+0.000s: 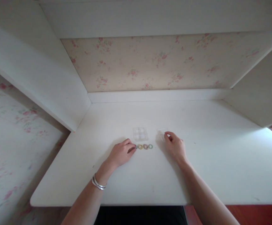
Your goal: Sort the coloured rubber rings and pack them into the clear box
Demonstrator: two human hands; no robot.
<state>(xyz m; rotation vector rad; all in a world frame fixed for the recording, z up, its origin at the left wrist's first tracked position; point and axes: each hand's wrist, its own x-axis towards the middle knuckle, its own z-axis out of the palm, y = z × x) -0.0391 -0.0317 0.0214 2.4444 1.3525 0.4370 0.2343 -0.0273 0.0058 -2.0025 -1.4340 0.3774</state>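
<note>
A short row of small coloured rings lies on the white desk. My left hand rests at the row's left end, its fingertips touching the leftmost ring. Just behind the rings sits a small clear box with a grid of compartments. My right hand lies to the right of the rings, its fingertips on a small clear lid or piece; whether it grips that piece is unclear. A silver bracelet is on my left wrist.
The desk is set in an alcove with white side panels, a shelf overhead and floral wallpaper at the back. The desk's front edge is near me, with reddish floor beyond it on the right.
</note>
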